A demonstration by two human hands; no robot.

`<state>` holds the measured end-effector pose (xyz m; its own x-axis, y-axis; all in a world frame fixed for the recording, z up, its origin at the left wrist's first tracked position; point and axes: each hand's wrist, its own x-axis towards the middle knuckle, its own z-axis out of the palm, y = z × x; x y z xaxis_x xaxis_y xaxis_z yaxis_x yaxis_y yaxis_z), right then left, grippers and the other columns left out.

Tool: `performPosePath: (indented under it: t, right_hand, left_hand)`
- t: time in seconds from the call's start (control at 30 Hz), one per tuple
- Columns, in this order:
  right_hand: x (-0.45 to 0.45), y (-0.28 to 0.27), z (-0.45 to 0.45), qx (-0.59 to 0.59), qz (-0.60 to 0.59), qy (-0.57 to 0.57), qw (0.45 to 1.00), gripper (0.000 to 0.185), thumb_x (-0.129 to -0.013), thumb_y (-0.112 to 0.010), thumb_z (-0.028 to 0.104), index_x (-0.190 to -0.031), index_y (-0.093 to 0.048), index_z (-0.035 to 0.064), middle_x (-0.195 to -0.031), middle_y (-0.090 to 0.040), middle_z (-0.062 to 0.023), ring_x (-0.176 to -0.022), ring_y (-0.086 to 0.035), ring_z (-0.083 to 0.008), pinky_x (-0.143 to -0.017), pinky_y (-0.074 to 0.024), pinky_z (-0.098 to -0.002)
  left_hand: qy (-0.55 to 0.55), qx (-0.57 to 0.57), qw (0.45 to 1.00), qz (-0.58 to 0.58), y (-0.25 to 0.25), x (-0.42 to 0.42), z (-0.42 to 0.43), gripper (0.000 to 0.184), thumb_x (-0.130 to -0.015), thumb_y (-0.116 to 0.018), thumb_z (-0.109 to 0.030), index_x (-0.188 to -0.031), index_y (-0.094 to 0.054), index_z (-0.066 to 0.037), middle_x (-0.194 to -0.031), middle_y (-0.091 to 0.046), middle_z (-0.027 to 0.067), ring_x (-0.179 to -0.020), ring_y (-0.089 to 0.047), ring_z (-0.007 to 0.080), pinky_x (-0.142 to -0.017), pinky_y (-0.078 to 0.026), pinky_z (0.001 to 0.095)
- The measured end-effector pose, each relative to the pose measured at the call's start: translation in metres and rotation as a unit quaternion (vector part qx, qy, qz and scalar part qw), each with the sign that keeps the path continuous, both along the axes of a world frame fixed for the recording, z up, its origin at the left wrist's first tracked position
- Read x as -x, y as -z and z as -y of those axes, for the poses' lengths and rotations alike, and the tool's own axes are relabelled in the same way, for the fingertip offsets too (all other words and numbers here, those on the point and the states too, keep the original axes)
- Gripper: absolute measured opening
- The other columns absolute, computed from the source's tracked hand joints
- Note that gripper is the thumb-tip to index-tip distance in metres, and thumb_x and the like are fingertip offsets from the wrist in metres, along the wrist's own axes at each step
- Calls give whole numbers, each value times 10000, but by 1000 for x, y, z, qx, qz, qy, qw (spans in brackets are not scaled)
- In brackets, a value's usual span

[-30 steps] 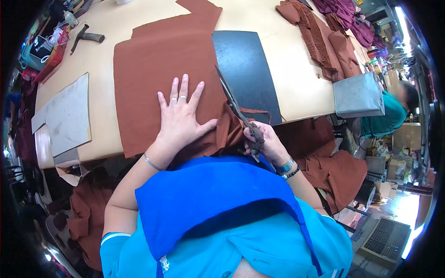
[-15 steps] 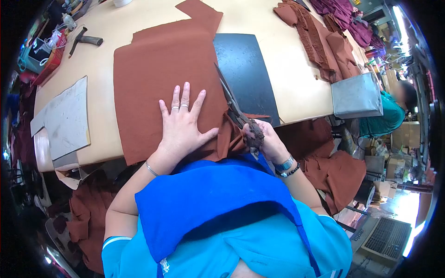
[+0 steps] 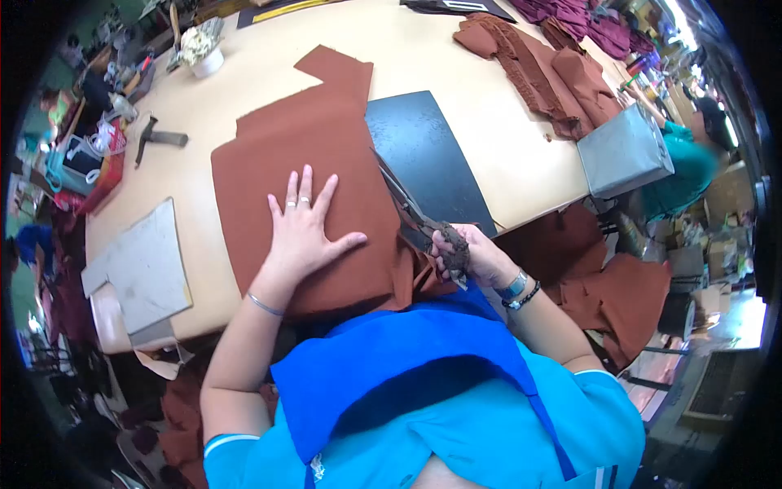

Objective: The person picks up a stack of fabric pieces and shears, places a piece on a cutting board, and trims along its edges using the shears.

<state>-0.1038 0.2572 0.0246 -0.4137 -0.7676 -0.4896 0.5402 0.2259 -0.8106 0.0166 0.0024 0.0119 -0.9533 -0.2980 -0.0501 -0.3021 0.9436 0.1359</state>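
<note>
A reddish-brown cloth (image 3: pixel 252 191) lies spread on the pale table, its front part bunched against the blue apron (image 3: pixel 391 350). My left hand (image 3: pixel 301 232) rests flat on the cloth, fingers spread, holding nothing. In my right hand (image 3: pixel 481 257) is a pair of large dark shears (image 3: pixel 411 210) with wrapped handles. Their blades lie along the right edge of the cloth, pointing away from me, and look nearly closed. Beneath the shears and the cloth's right edge is a black board (image 3: pixel 428 155).
A grey metal box (image 3: pixel 626 151) stands at the table's right edge, near more brown cloth (image 3: pixel 562 81). On the left are a grey cardboard pattern (image 3: pixel 147 265), a hammer (image 3: pixel 159 137) and a white tub (image 3: pixel 205 61). Another person (image 3: pixel 680 167) is at the far right.
The view has shifted, showing more of the table's far side. My left hand stays flat on the cloth, and the shears remain in my right hand at the cloth's right edge.
</note>
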Motion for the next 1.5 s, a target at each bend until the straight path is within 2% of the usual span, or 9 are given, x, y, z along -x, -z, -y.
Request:
performPosePath:
  t: [0.17, 0.33, 0.57, 0.6, 0.83, 0.93, 1.13, 1.23, 1.5]
  right_hand:
    - [5, 4, 4, -12, 4, -1, 1000, 278, -866, -660, 366, -835, -574, 103, -695, -568, 39, -609, -554, -39, -541, -476, -201]
    - [0, 1, -7, 1, -30, -19, 999, 208, -871, -652, 276, -904, -596, 78, -712, -588, 22, -561, -553, -54, -515, -467, -197]
    - [3, -2, -3, -15, 1, -16, 1000, 209, -875, -656, 284, -831, -601, 87, -708, -588, 23, -557, -551, -48, -502, -444, -196]
    - [2, -3, 0, -15, 6, -13, 1000, 142, -884, -620, 210, -836, -541, 102, -712, -543, 28, -590, -531, -43, -542, -474, -209]
    - [4, 1, 0, -3, 7, -12, 1000, 127, -883, -622, 203, -839, -550, 108, -714, -549, 36, -581, -538, -40, -522, -458, -193]
    - [1, -5, -2, -39, -23, -15, 999, 120, -885, -614, 191, -830, -558, 102, -702, -552, 33, -559, -539, -42, -514, -450, -188]
    - [-2, -1, -5, -45, -51, -21, 997, 129, -882, -615, 202, -840, -560, 94, -707, -557, 25, -575, -555, -54, -522, -456, -195]
    - [-4, -2, -3, -5, -12, 19, 1000, 201, -898, -619, 289, -878, -606, 89, -731, -570, 37, -592, -549, -46, -539, -452, -198]
    - [-1, -2, 3, -16, -44, -16, 999, 170, -900, -611, 257, -885, -603, 88, -751, -562, 37, -605, -536, -46, -549, -435, -191]
  left_hand:
    - [1, -5, 1000, -8, 0, -4, -10, 993, -693, -583, -724, -1465, -254, -193, -1529, -107, 189, -1414, -68, 376, -1047, -104, 677]
    - [0, -7, 1000, -13, 2, -7, -10, 985, -699, -585, -717, -1465, -255, -193, -1529, -109, 187, -1414, -66, 380, -1042, -104, 682]
    - [11, 0, 1000, -15, 4, -13, -17, 993, -698, -582, -721, -1466, -253, -184, -1528, -101, 200, -1413, -63, 387, -1036, -104, 689]
    - [14, 1, 1000, -14, 5, -15, -19, 995, -699, -581, -722, -1467, -252, -183, -1527, -100, 203, -1413, -64, 390, -1035, -105, 690]
    - [7, -2, 1000, -13, 6, -17, -25, 991, -706, -569, -727, -1468, -249, -180, -1526, -94, 212, -1409, -70, 401, -1030, -107, 695]
    - [9, -1, 1000, -18, 6, -18, -26, 990, -707, -566, -728, -1468, -249, -181, -1527, -91, 210, -1410, -69, 401, -1029, -108, 695]
    - [13, -5, 1000, -21, 7, -20, -27, 994, -703, -567, -731, -1469, -249, -182, -1529, -90, 204, -1410, -67, 399, -1028, -107, 697]
    - [12, -2, 1000, -18, 7, -21, -29, 996, -701, -569, -731, -1468, -251, -181, -1529, -89, 205, -1410, -68, 400, -1025, -109, 699]
    - [16, -15, 1000, -17, 5, -22, -34, 984, -711, -554, -733, -1454, -285, -147, -1512, -105, 242, -1401, -73, 426, -1024, -107, 701]
